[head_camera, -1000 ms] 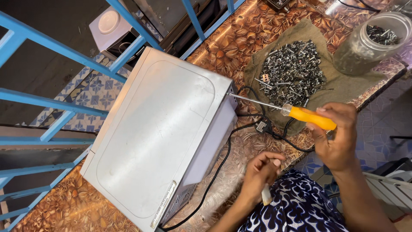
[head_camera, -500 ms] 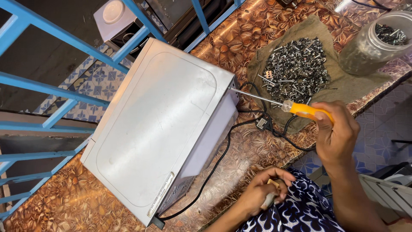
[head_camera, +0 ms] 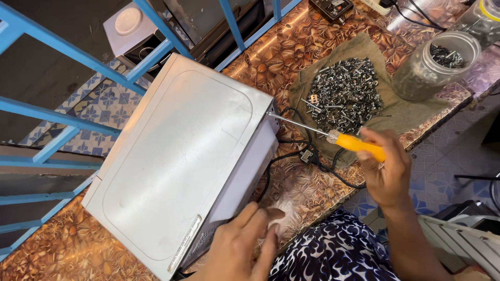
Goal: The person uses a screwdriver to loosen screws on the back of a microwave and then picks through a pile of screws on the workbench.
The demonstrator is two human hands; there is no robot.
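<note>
Repair workshop, screw pile (head_camera: 345,93), opened appliance (head_camera: 177,161)

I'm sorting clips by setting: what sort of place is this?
Likely a small appliance repair bench. A screwdriver in the right hand meets a microwave's rear edge, beside a heap of screws on cloth and a jar of more.

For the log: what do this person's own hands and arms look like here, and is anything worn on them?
Both hands are bare: no gloves, and no ring, watch or band that I can make out. The right hand leads into a forearm with no sleeve in view. The left hand is cut off by the frame edge, so its arm is hidden.
</note>
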